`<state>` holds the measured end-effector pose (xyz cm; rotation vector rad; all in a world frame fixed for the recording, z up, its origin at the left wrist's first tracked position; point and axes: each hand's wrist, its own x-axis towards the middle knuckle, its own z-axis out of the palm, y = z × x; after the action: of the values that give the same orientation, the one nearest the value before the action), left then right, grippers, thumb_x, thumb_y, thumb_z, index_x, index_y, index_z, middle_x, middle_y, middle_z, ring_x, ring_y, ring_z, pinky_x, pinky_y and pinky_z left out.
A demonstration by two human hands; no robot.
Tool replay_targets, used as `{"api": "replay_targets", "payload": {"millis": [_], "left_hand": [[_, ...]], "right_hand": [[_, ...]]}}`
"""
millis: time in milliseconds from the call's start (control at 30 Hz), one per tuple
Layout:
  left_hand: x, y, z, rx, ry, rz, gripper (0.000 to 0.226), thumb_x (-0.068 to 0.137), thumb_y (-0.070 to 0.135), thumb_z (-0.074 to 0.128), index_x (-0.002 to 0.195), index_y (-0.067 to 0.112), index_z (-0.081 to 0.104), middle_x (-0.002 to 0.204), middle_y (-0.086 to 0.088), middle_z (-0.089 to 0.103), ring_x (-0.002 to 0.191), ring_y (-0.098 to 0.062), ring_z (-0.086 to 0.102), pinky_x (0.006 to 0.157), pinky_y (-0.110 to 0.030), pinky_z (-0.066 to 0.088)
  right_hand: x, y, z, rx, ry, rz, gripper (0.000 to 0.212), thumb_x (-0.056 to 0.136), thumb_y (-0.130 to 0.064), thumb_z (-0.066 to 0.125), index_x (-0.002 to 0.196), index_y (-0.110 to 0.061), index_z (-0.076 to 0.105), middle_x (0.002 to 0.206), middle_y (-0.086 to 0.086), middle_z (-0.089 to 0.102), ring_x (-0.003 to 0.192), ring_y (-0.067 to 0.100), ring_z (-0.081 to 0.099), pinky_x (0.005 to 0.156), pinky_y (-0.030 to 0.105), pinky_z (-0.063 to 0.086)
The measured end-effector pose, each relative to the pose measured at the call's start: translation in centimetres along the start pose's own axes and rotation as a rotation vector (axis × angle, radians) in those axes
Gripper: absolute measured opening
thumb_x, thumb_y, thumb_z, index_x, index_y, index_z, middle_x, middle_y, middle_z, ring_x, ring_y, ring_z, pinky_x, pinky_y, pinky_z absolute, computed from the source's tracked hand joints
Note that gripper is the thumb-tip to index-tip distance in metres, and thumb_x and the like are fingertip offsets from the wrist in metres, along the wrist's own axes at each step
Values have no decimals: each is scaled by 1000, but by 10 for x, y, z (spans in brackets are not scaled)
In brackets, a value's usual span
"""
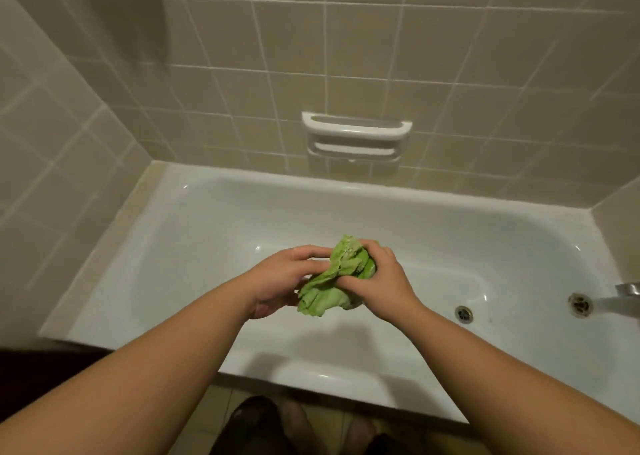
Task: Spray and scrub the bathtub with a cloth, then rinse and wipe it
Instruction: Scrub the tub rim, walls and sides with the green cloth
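On the far left I see the tiled side wall (52, 136) running down to the left end of the white bathtub (214, 219), which stretches across the middle of my view. My left hand (284, 278) is held out over the tub, its fingers curled round the left side of a bunched green cloth (332, 281), thumb on top. The cloth hangs in the air above the tub floor, crumpled into a wad between both hands, with a loose fold drooping at its near edge. My right hand (377, 281) grips the right side of the same cloth, fingers wrapped tightly over it, knuckles up. On the far wall, above the hands, a white soap holder (356, 136) is set into the tiles. Right of the hands, the round drain (463, 313) sits in the tub floor, and just beyond it the overflow fitting (579, 304) is on the right end wall. At the right edge a metal spout (628, 288) pokes in above that fitting
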<state>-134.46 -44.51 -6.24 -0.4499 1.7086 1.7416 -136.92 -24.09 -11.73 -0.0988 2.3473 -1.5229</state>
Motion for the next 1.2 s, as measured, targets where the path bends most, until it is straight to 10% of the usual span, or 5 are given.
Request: {"api": "replay_targets", "payload": {"millis": [400, 567, 767, 1200], "left_hand": [[13, -19, -127, -38, 103, 18, 25, 98, 21, 69, 121, 29, 75, 118, -11, 75, 104, -23, 73, 77, -33, 56], [43, -51, -231, 64, 126, -75, 20, 97, 22, 67, 115, 24, 76, 111, -4, 77, 97, -20, 74, 93, -41, 58], [95, -147, -358, 471, 245, -198, 9, 93, 26, 70, 101, 30, 71, 100, -1, 72, 88, -17, 69, 77, -28, 53], [259, -392, -462, 1402, -123, -363, 51, 97, 45, 53, 145, 29, 49, 147, 1, 50, 136, -23, 45, 119, -44, 27]], "right_hand": [[79, -19, 102, -14, -88, 136, 62, 58, -59, 85, 116, -46, 66, 118, 4, 62, 98, 12, 68, 88, 36, 59], [116, -26, 171, 146, -110, 327, 29, 78, -28, 87, 103, -29, 72, 102, 2, 75, 86, 15, 74, 73, 35, 62], [164, 17, 250, 133, -102, 511, 28, 80, -25, 87, 105, -21, 72, 99, 5, 77, 86, 22, 77, 67, 37, 61], [274, 273, 454, -212, -295, 588, 45, 54, -52, 85, 91, -31, 71, 118, 6, 53, 86, 17, 70, 77, 33, 62]]}}
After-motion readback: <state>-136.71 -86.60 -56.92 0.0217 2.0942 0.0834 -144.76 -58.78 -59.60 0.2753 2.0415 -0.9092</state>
